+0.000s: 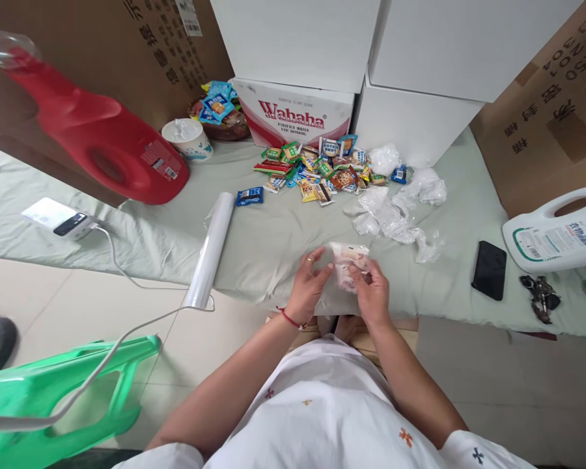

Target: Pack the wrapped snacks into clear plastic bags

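My right hand [374,292] pinches a small pale snack packet [350,251] near the bed-height surface's front edge, its thumb across the front. Pinkish-brown contents show through the wrapper. Just left of the packet is my left hand [308,286], thumb and fingers apart, with nothing visible in it. A gold ring and a red string bracelet are on that side. Beyond both hands lies a pile of colourful wrapped snacks [325,168]. Crumpled clear plastic wrap [388,218] spreads to its right, and a single blue packet [249,196] lies apart on the left.
A roll of plastic film [211,251] lies left of my hands. Farther left are a red jug [102,140], a paper tub [195,146] and a power bank [58,218] with a cable. A phone [489,270], keys [540,296] and a white jug [559,231] are right. Boxes [297,114] stand behind.
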